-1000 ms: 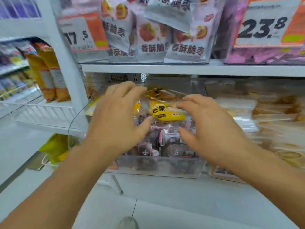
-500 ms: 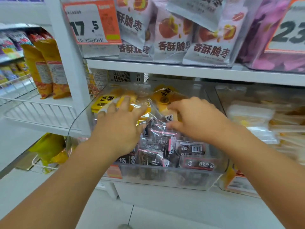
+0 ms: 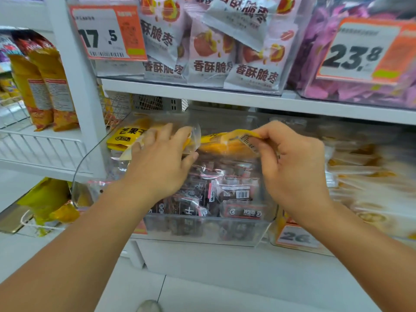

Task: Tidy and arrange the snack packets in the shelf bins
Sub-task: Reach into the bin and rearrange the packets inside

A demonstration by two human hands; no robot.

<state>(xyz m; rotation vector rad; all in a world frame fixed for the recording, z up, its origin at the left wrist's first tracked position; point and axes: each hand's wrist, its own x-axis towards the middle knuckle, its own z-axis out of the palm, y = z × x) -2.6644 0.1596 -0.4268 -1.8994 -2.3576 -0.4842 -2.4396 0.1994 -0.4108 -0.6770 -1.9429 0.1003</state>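
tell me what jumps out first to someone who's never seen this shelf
Two bare hands reach into a clear bin on the middle shelf: the left hand rests on a yellow mango packet, while the right hand pinches another yellow packet over a heap of dark packets. Above, orange price tags reading 17.5 and 23.8 flank pale jujube bags.

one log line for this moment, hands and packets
left hand rests on mango packet | right hand pinches yellow packet | both above dark packets | clear bin
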